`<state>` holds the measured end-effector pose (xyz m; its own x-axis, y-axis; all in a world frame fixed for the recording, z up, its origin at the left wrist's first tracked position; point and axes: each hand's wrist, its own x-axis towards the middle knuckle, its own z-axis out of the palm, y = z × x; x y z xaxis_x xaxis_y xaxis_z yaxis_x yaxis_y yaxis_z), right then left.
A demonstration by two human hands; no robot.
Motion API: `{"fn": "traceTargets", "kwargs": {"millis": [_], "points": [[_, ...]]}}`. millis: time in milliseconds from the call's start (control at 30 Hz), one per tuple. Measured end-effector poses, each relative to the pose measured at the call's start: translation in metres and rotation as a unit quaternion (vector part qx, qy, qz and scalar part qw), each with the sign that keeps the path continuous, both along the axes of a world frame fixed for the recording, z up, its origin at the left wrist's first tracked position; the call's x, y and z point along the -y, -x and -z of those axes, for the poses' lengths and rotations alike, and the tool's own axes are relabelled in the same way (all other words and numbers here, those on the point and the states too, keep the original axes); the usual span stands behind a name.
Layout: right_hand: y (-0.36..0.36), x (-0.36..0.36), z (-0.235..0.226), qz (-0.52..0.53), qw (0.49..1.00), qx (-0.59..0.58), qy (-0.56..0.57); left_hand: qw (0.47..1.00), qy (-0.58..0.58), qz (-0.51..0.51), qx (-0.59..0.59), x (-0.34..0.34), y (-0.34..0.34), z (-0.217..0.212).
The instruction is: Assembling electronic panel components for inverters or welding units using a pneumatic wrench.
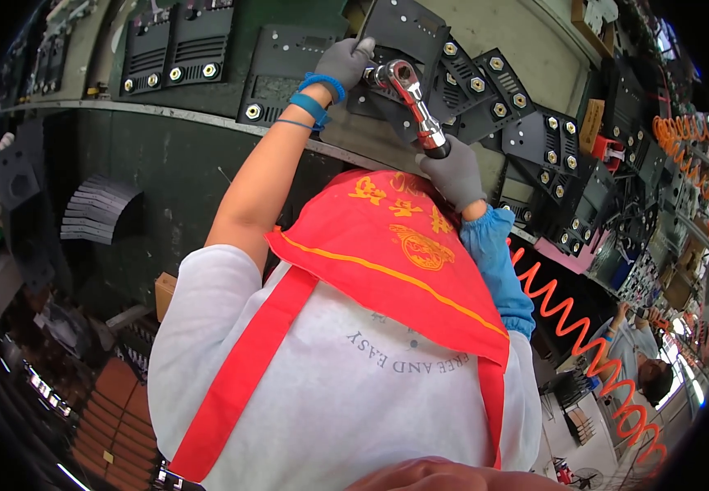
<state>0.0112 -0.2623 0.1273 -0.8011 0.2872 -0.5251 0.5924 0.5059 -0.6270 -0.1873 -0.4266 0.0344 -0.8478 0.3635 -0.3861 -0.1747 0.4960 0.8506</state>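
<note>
A: What lies nearest?

B: White shirt (pixel 330 401); dark lettering (pixel 408 360) arched across the chest, inverted in this view. Above it, red apron (pixel 354 221) with a yellow stripe, yellow characters (pixel 371 191) and a yellow emblem (pixel 426 248).

A: And the hands?

B: Right hand (pixel 457 170), grey-gloved, closed around the black handle of a ratchet (pixel 420 106), silver with a red section. Left hand (pixel 345 62), likewise gloved, fingers bent beside the tool's socket end and a black plate (pixel 408 31); whether it grips either cannot be told.

A: Where does the tool stand?

B: Over the plates on the counter (pixel 526 45), its head just beside the left hand.

A: What surrounds it?

B: Slotted plates (pixel 197 45) on both sides, bearing hex fittings (pixel 477 84). At right, an orange coiled hose (pixel 563 317).

A: Containers?

B: Beyond, a brown box (pixel 584 29) with pale pieces (pixel 600 11), too small to identify.

A: Farthest?

B: Another person (pixel 634 348), lower right.
</note>
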Motion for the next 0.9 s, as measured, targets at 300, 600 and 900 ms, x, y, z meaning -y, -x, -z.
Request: {"fn": "traceTargets", "kwargs": {"millis": [300,600,900], "points": [[0.005,-0.010,0.015,-0.053,0.998,0.011,-0.027,0.998,-0.034,-0.019,-0.046,-0.006,-0.017,-0.005],[-0.004,-0.015,0.007,-0.064,0.997,0.016,-0.036,0.998,-0.037,-0.041,-0.034,-0.017,-0.030,-0.001],[-0.013,-0.003,0.014,-0.019,0.998,0.004,-0.057,0.982,0.010,-0.151,-0.113,-0.029,-0.049,-0.021]]}}
